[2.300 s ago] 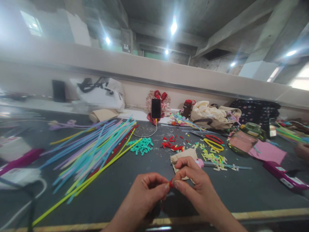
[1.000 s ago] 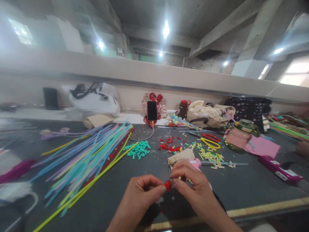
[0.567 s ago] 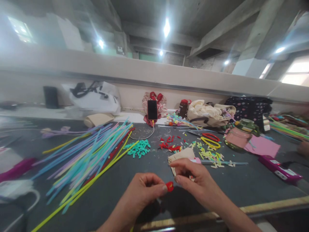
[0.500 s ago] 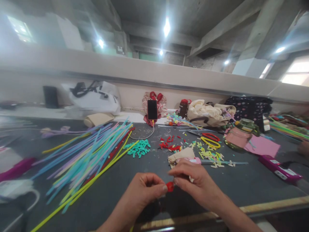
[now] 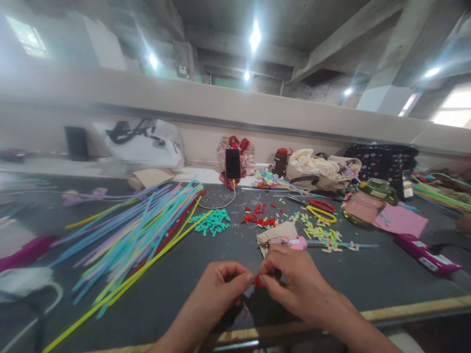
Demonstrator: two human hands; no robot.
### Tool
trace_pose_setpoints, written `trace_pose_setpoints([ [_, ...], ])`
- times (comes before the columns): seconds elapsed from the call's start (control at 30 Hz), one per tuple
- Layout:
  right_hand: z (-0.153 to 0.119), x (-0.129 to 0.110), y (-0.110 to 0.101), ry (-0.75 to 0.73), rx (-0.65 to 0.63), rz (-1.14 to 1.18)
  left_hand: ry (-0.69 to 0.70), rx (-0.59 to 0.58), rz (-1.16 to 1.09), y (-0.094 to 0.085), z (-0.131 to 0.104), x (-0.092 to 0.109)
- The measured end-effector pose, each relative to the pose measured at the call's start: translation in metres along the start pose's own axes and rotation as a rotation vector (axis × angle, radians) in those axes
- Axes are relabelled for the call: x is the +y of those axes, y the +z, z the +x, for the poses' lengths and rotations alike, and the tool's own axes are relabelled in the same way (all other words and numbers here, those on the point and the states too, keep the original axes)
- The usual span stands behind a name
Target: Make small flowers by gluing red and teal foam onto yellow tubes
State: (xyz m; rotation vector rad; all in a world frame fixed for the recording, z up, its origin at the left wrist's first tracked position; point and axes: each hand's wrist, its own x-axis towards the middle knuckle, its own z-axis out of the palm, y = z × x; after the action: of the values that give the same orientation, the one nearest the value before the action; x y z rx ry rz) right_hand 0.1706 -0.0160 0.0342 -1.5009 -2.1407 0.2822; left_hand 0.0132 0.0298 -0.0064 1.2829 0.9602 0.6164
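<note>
A small red piece [image 5: 257,281] is pinched between the fingertips of both hands, above the dark table [image 5: 206,250] near its front edge. My left hand [image 5: 227,287] closes thumb and index finger on its left side. On its right side, the thumb and index finger of my right hand [image 5: 289,277] press on it and partly cover it. Just beyond my right hand are a pink tool [image 5: 298,242] and a beige cloth [image 5: 281,232]. Short red pieces [image 5: 260,222] and teal pieces [image 5: 213,222] are scattered farther back.
Long coloured fuzzy stems [image 5: 147,235] spread across the left. Yellow-green pieces [image 5: 320,233], scissors [image 5: 321,214] and a green jar [image 5: 364,203] are on the right, with a magenta device [image 5: 427,256] beyond. A phone [image 5: 233,164] stands at the back. Another person's hand [image 5: 464,223] shows at the right edge.
My right hand's fingertips have moved left and down onto the red piece, which is now more covered. My left hand has hardly moved.
</note>
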Motion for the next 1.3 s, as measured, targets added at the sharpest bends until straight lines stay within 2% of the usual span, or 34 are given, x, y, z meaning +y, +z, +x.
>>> trace_pose_setpoints([
  [0.13, 0.000, 0.002, 0.007, 0.143, 0.038, 0.101, -0.005, 0.000, 0.008, 0.000, 0.001, -0.003],
  [0.37, -0.004, 0.004, 0.022, 0.224, 0.137, 0.217, 0.010, 0.045, 0.019, 0.002, 0.001, -0.004],
  [0.5, -0.005, 0.001, 0.027, 0.226, 0.191, 0.219, 0.020, 0.042, 0.026, 0.002, 0.002, -0.004],
  [0.77, -0.006, -0.003, 0.027, 0.154, 0.232, 0.049, -0.006, 0.052, -0.084, 0.002, 0.006, -0.006],
  [0.93, -0.008, -0.002, 0.031, 0.122, 0.291, 0.011, 0.001, 0.077, -0.076, 0.003, 0.003, -0.002],
  [1.0, -0.008, -0.003, 0.027, 0.089, 0.269, 0.067, -0.004, 0.089, -0.091, 0.003, 0.002, -0.002],
  [1.1, -0.010, -0.001, 0.018, 0.051, 0.221, 0.268, 0.002, 0.107, -0.137, 0.003, 0.002, -0.002],
  [1.2, -0.013, 0.006, 0.013, 0.113, 0.268, 0.451, -0.023, 0.121, -0.160, 0.001, 0.000, -0.001],
  [1.3, -0.017, 0.014, 0.015, 0.203, 0.291, 0.513, -0.049, 0.108, -0.183, -0.002, -0.001, 0.001],
])
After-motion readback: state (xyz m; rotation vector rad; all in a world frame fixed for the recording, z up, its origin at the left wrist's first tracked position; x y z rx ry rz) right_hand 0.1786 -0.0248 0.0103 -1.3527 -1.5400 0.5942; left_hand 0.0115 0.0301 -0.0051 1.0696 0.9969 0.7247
